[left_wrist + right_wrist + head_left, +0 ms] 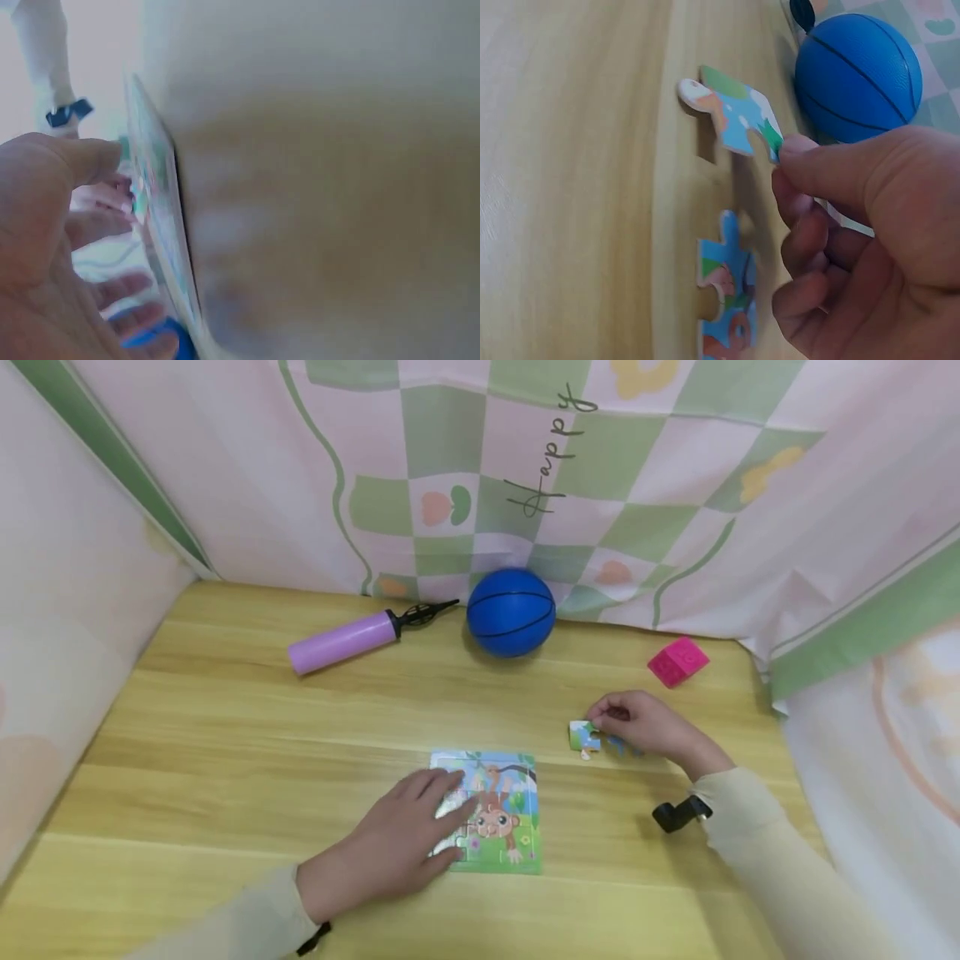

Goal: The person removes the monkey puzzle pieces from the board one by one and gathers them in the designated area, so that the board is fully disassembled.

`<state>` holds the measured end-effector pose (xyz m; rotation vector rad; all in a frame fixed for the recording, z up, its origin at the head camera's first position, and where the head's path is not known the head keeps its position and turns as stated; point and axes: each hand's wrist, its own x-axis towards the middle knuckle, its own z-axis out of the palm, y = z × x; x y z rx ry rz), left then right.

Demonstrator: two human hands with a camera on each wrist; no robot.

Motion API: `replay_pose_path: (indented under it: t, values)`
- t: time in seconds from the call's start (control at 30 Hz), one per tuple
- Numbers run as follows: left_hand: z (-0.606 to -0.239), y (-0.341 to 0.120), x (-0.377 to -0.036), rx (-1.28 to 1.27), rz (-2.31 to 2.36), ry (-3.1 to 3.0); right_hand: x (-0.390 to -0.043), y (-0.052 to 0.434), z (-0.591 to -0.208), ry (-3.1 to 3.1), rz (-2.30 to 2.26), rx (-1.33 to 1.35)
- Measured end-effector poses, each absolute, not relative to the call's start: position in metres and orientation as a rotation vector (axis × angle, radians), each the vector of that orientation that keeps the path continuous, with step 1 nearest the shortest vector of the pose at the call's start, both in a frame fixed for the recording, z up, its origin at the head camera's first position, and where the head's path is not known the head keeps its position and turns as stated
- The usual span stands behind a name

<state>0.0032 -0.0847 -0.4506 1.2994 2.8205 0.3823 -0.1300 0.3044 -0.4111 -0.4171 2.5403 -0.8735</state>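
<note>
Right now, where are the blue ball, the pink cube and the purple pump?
blue ball [511, 612], head view, centre of its surface
pink cube [678, 662], head view, front face
purple pump [342, 642], head view, middle of barrel

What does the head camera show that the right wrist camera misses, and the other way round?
Only the head view shows the left hand resting flat on the monkey puzzle, plus the purple pump and the pink block.

Only the right wrist view shows clearly that the thumb and fingers pinch one loose puzzle piece by its edge, lifted off the table, while a second piece lies flat below it.

Both show the right hand, the blue ball and the wooden table.
</note>
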Motion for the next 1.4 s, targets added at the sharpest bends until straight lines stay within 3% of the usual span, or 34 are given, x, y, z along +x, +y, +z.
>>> replay_pose_path:
  t: [0.2, 0.6, 0.77, 1.17, 1.4]
  values:
    - [-0.447, -0.079, -0.015, 1.015, 0.377, 2.82, -0.127, 0.301, -0.418, 2.666, -0.815, -0.419]
    - [-0.458, -0.062, -0.012, 1.09, 0.188, 2.708, -0.037, 0.222, -0.415, 2.651, -0.621, -0.961]
    - [-0.455, -0.06, -0.011, 1.08, 0.182, 2.705, -0.015, 0.207, -0.421, 2.764, -0.472, -1.017]
    - [-0.454, -0.059, -0.011, 1.074, 0.149, 2.708, -0.025, 0.209, -0.425, 2.545, -0.933, -0.681]
    - [-0.454, -0.06, -0.011, 1.04, 0.141, 2.695, -0.044, 0.265, -0.42, 2.398, -1.251, -0.621]
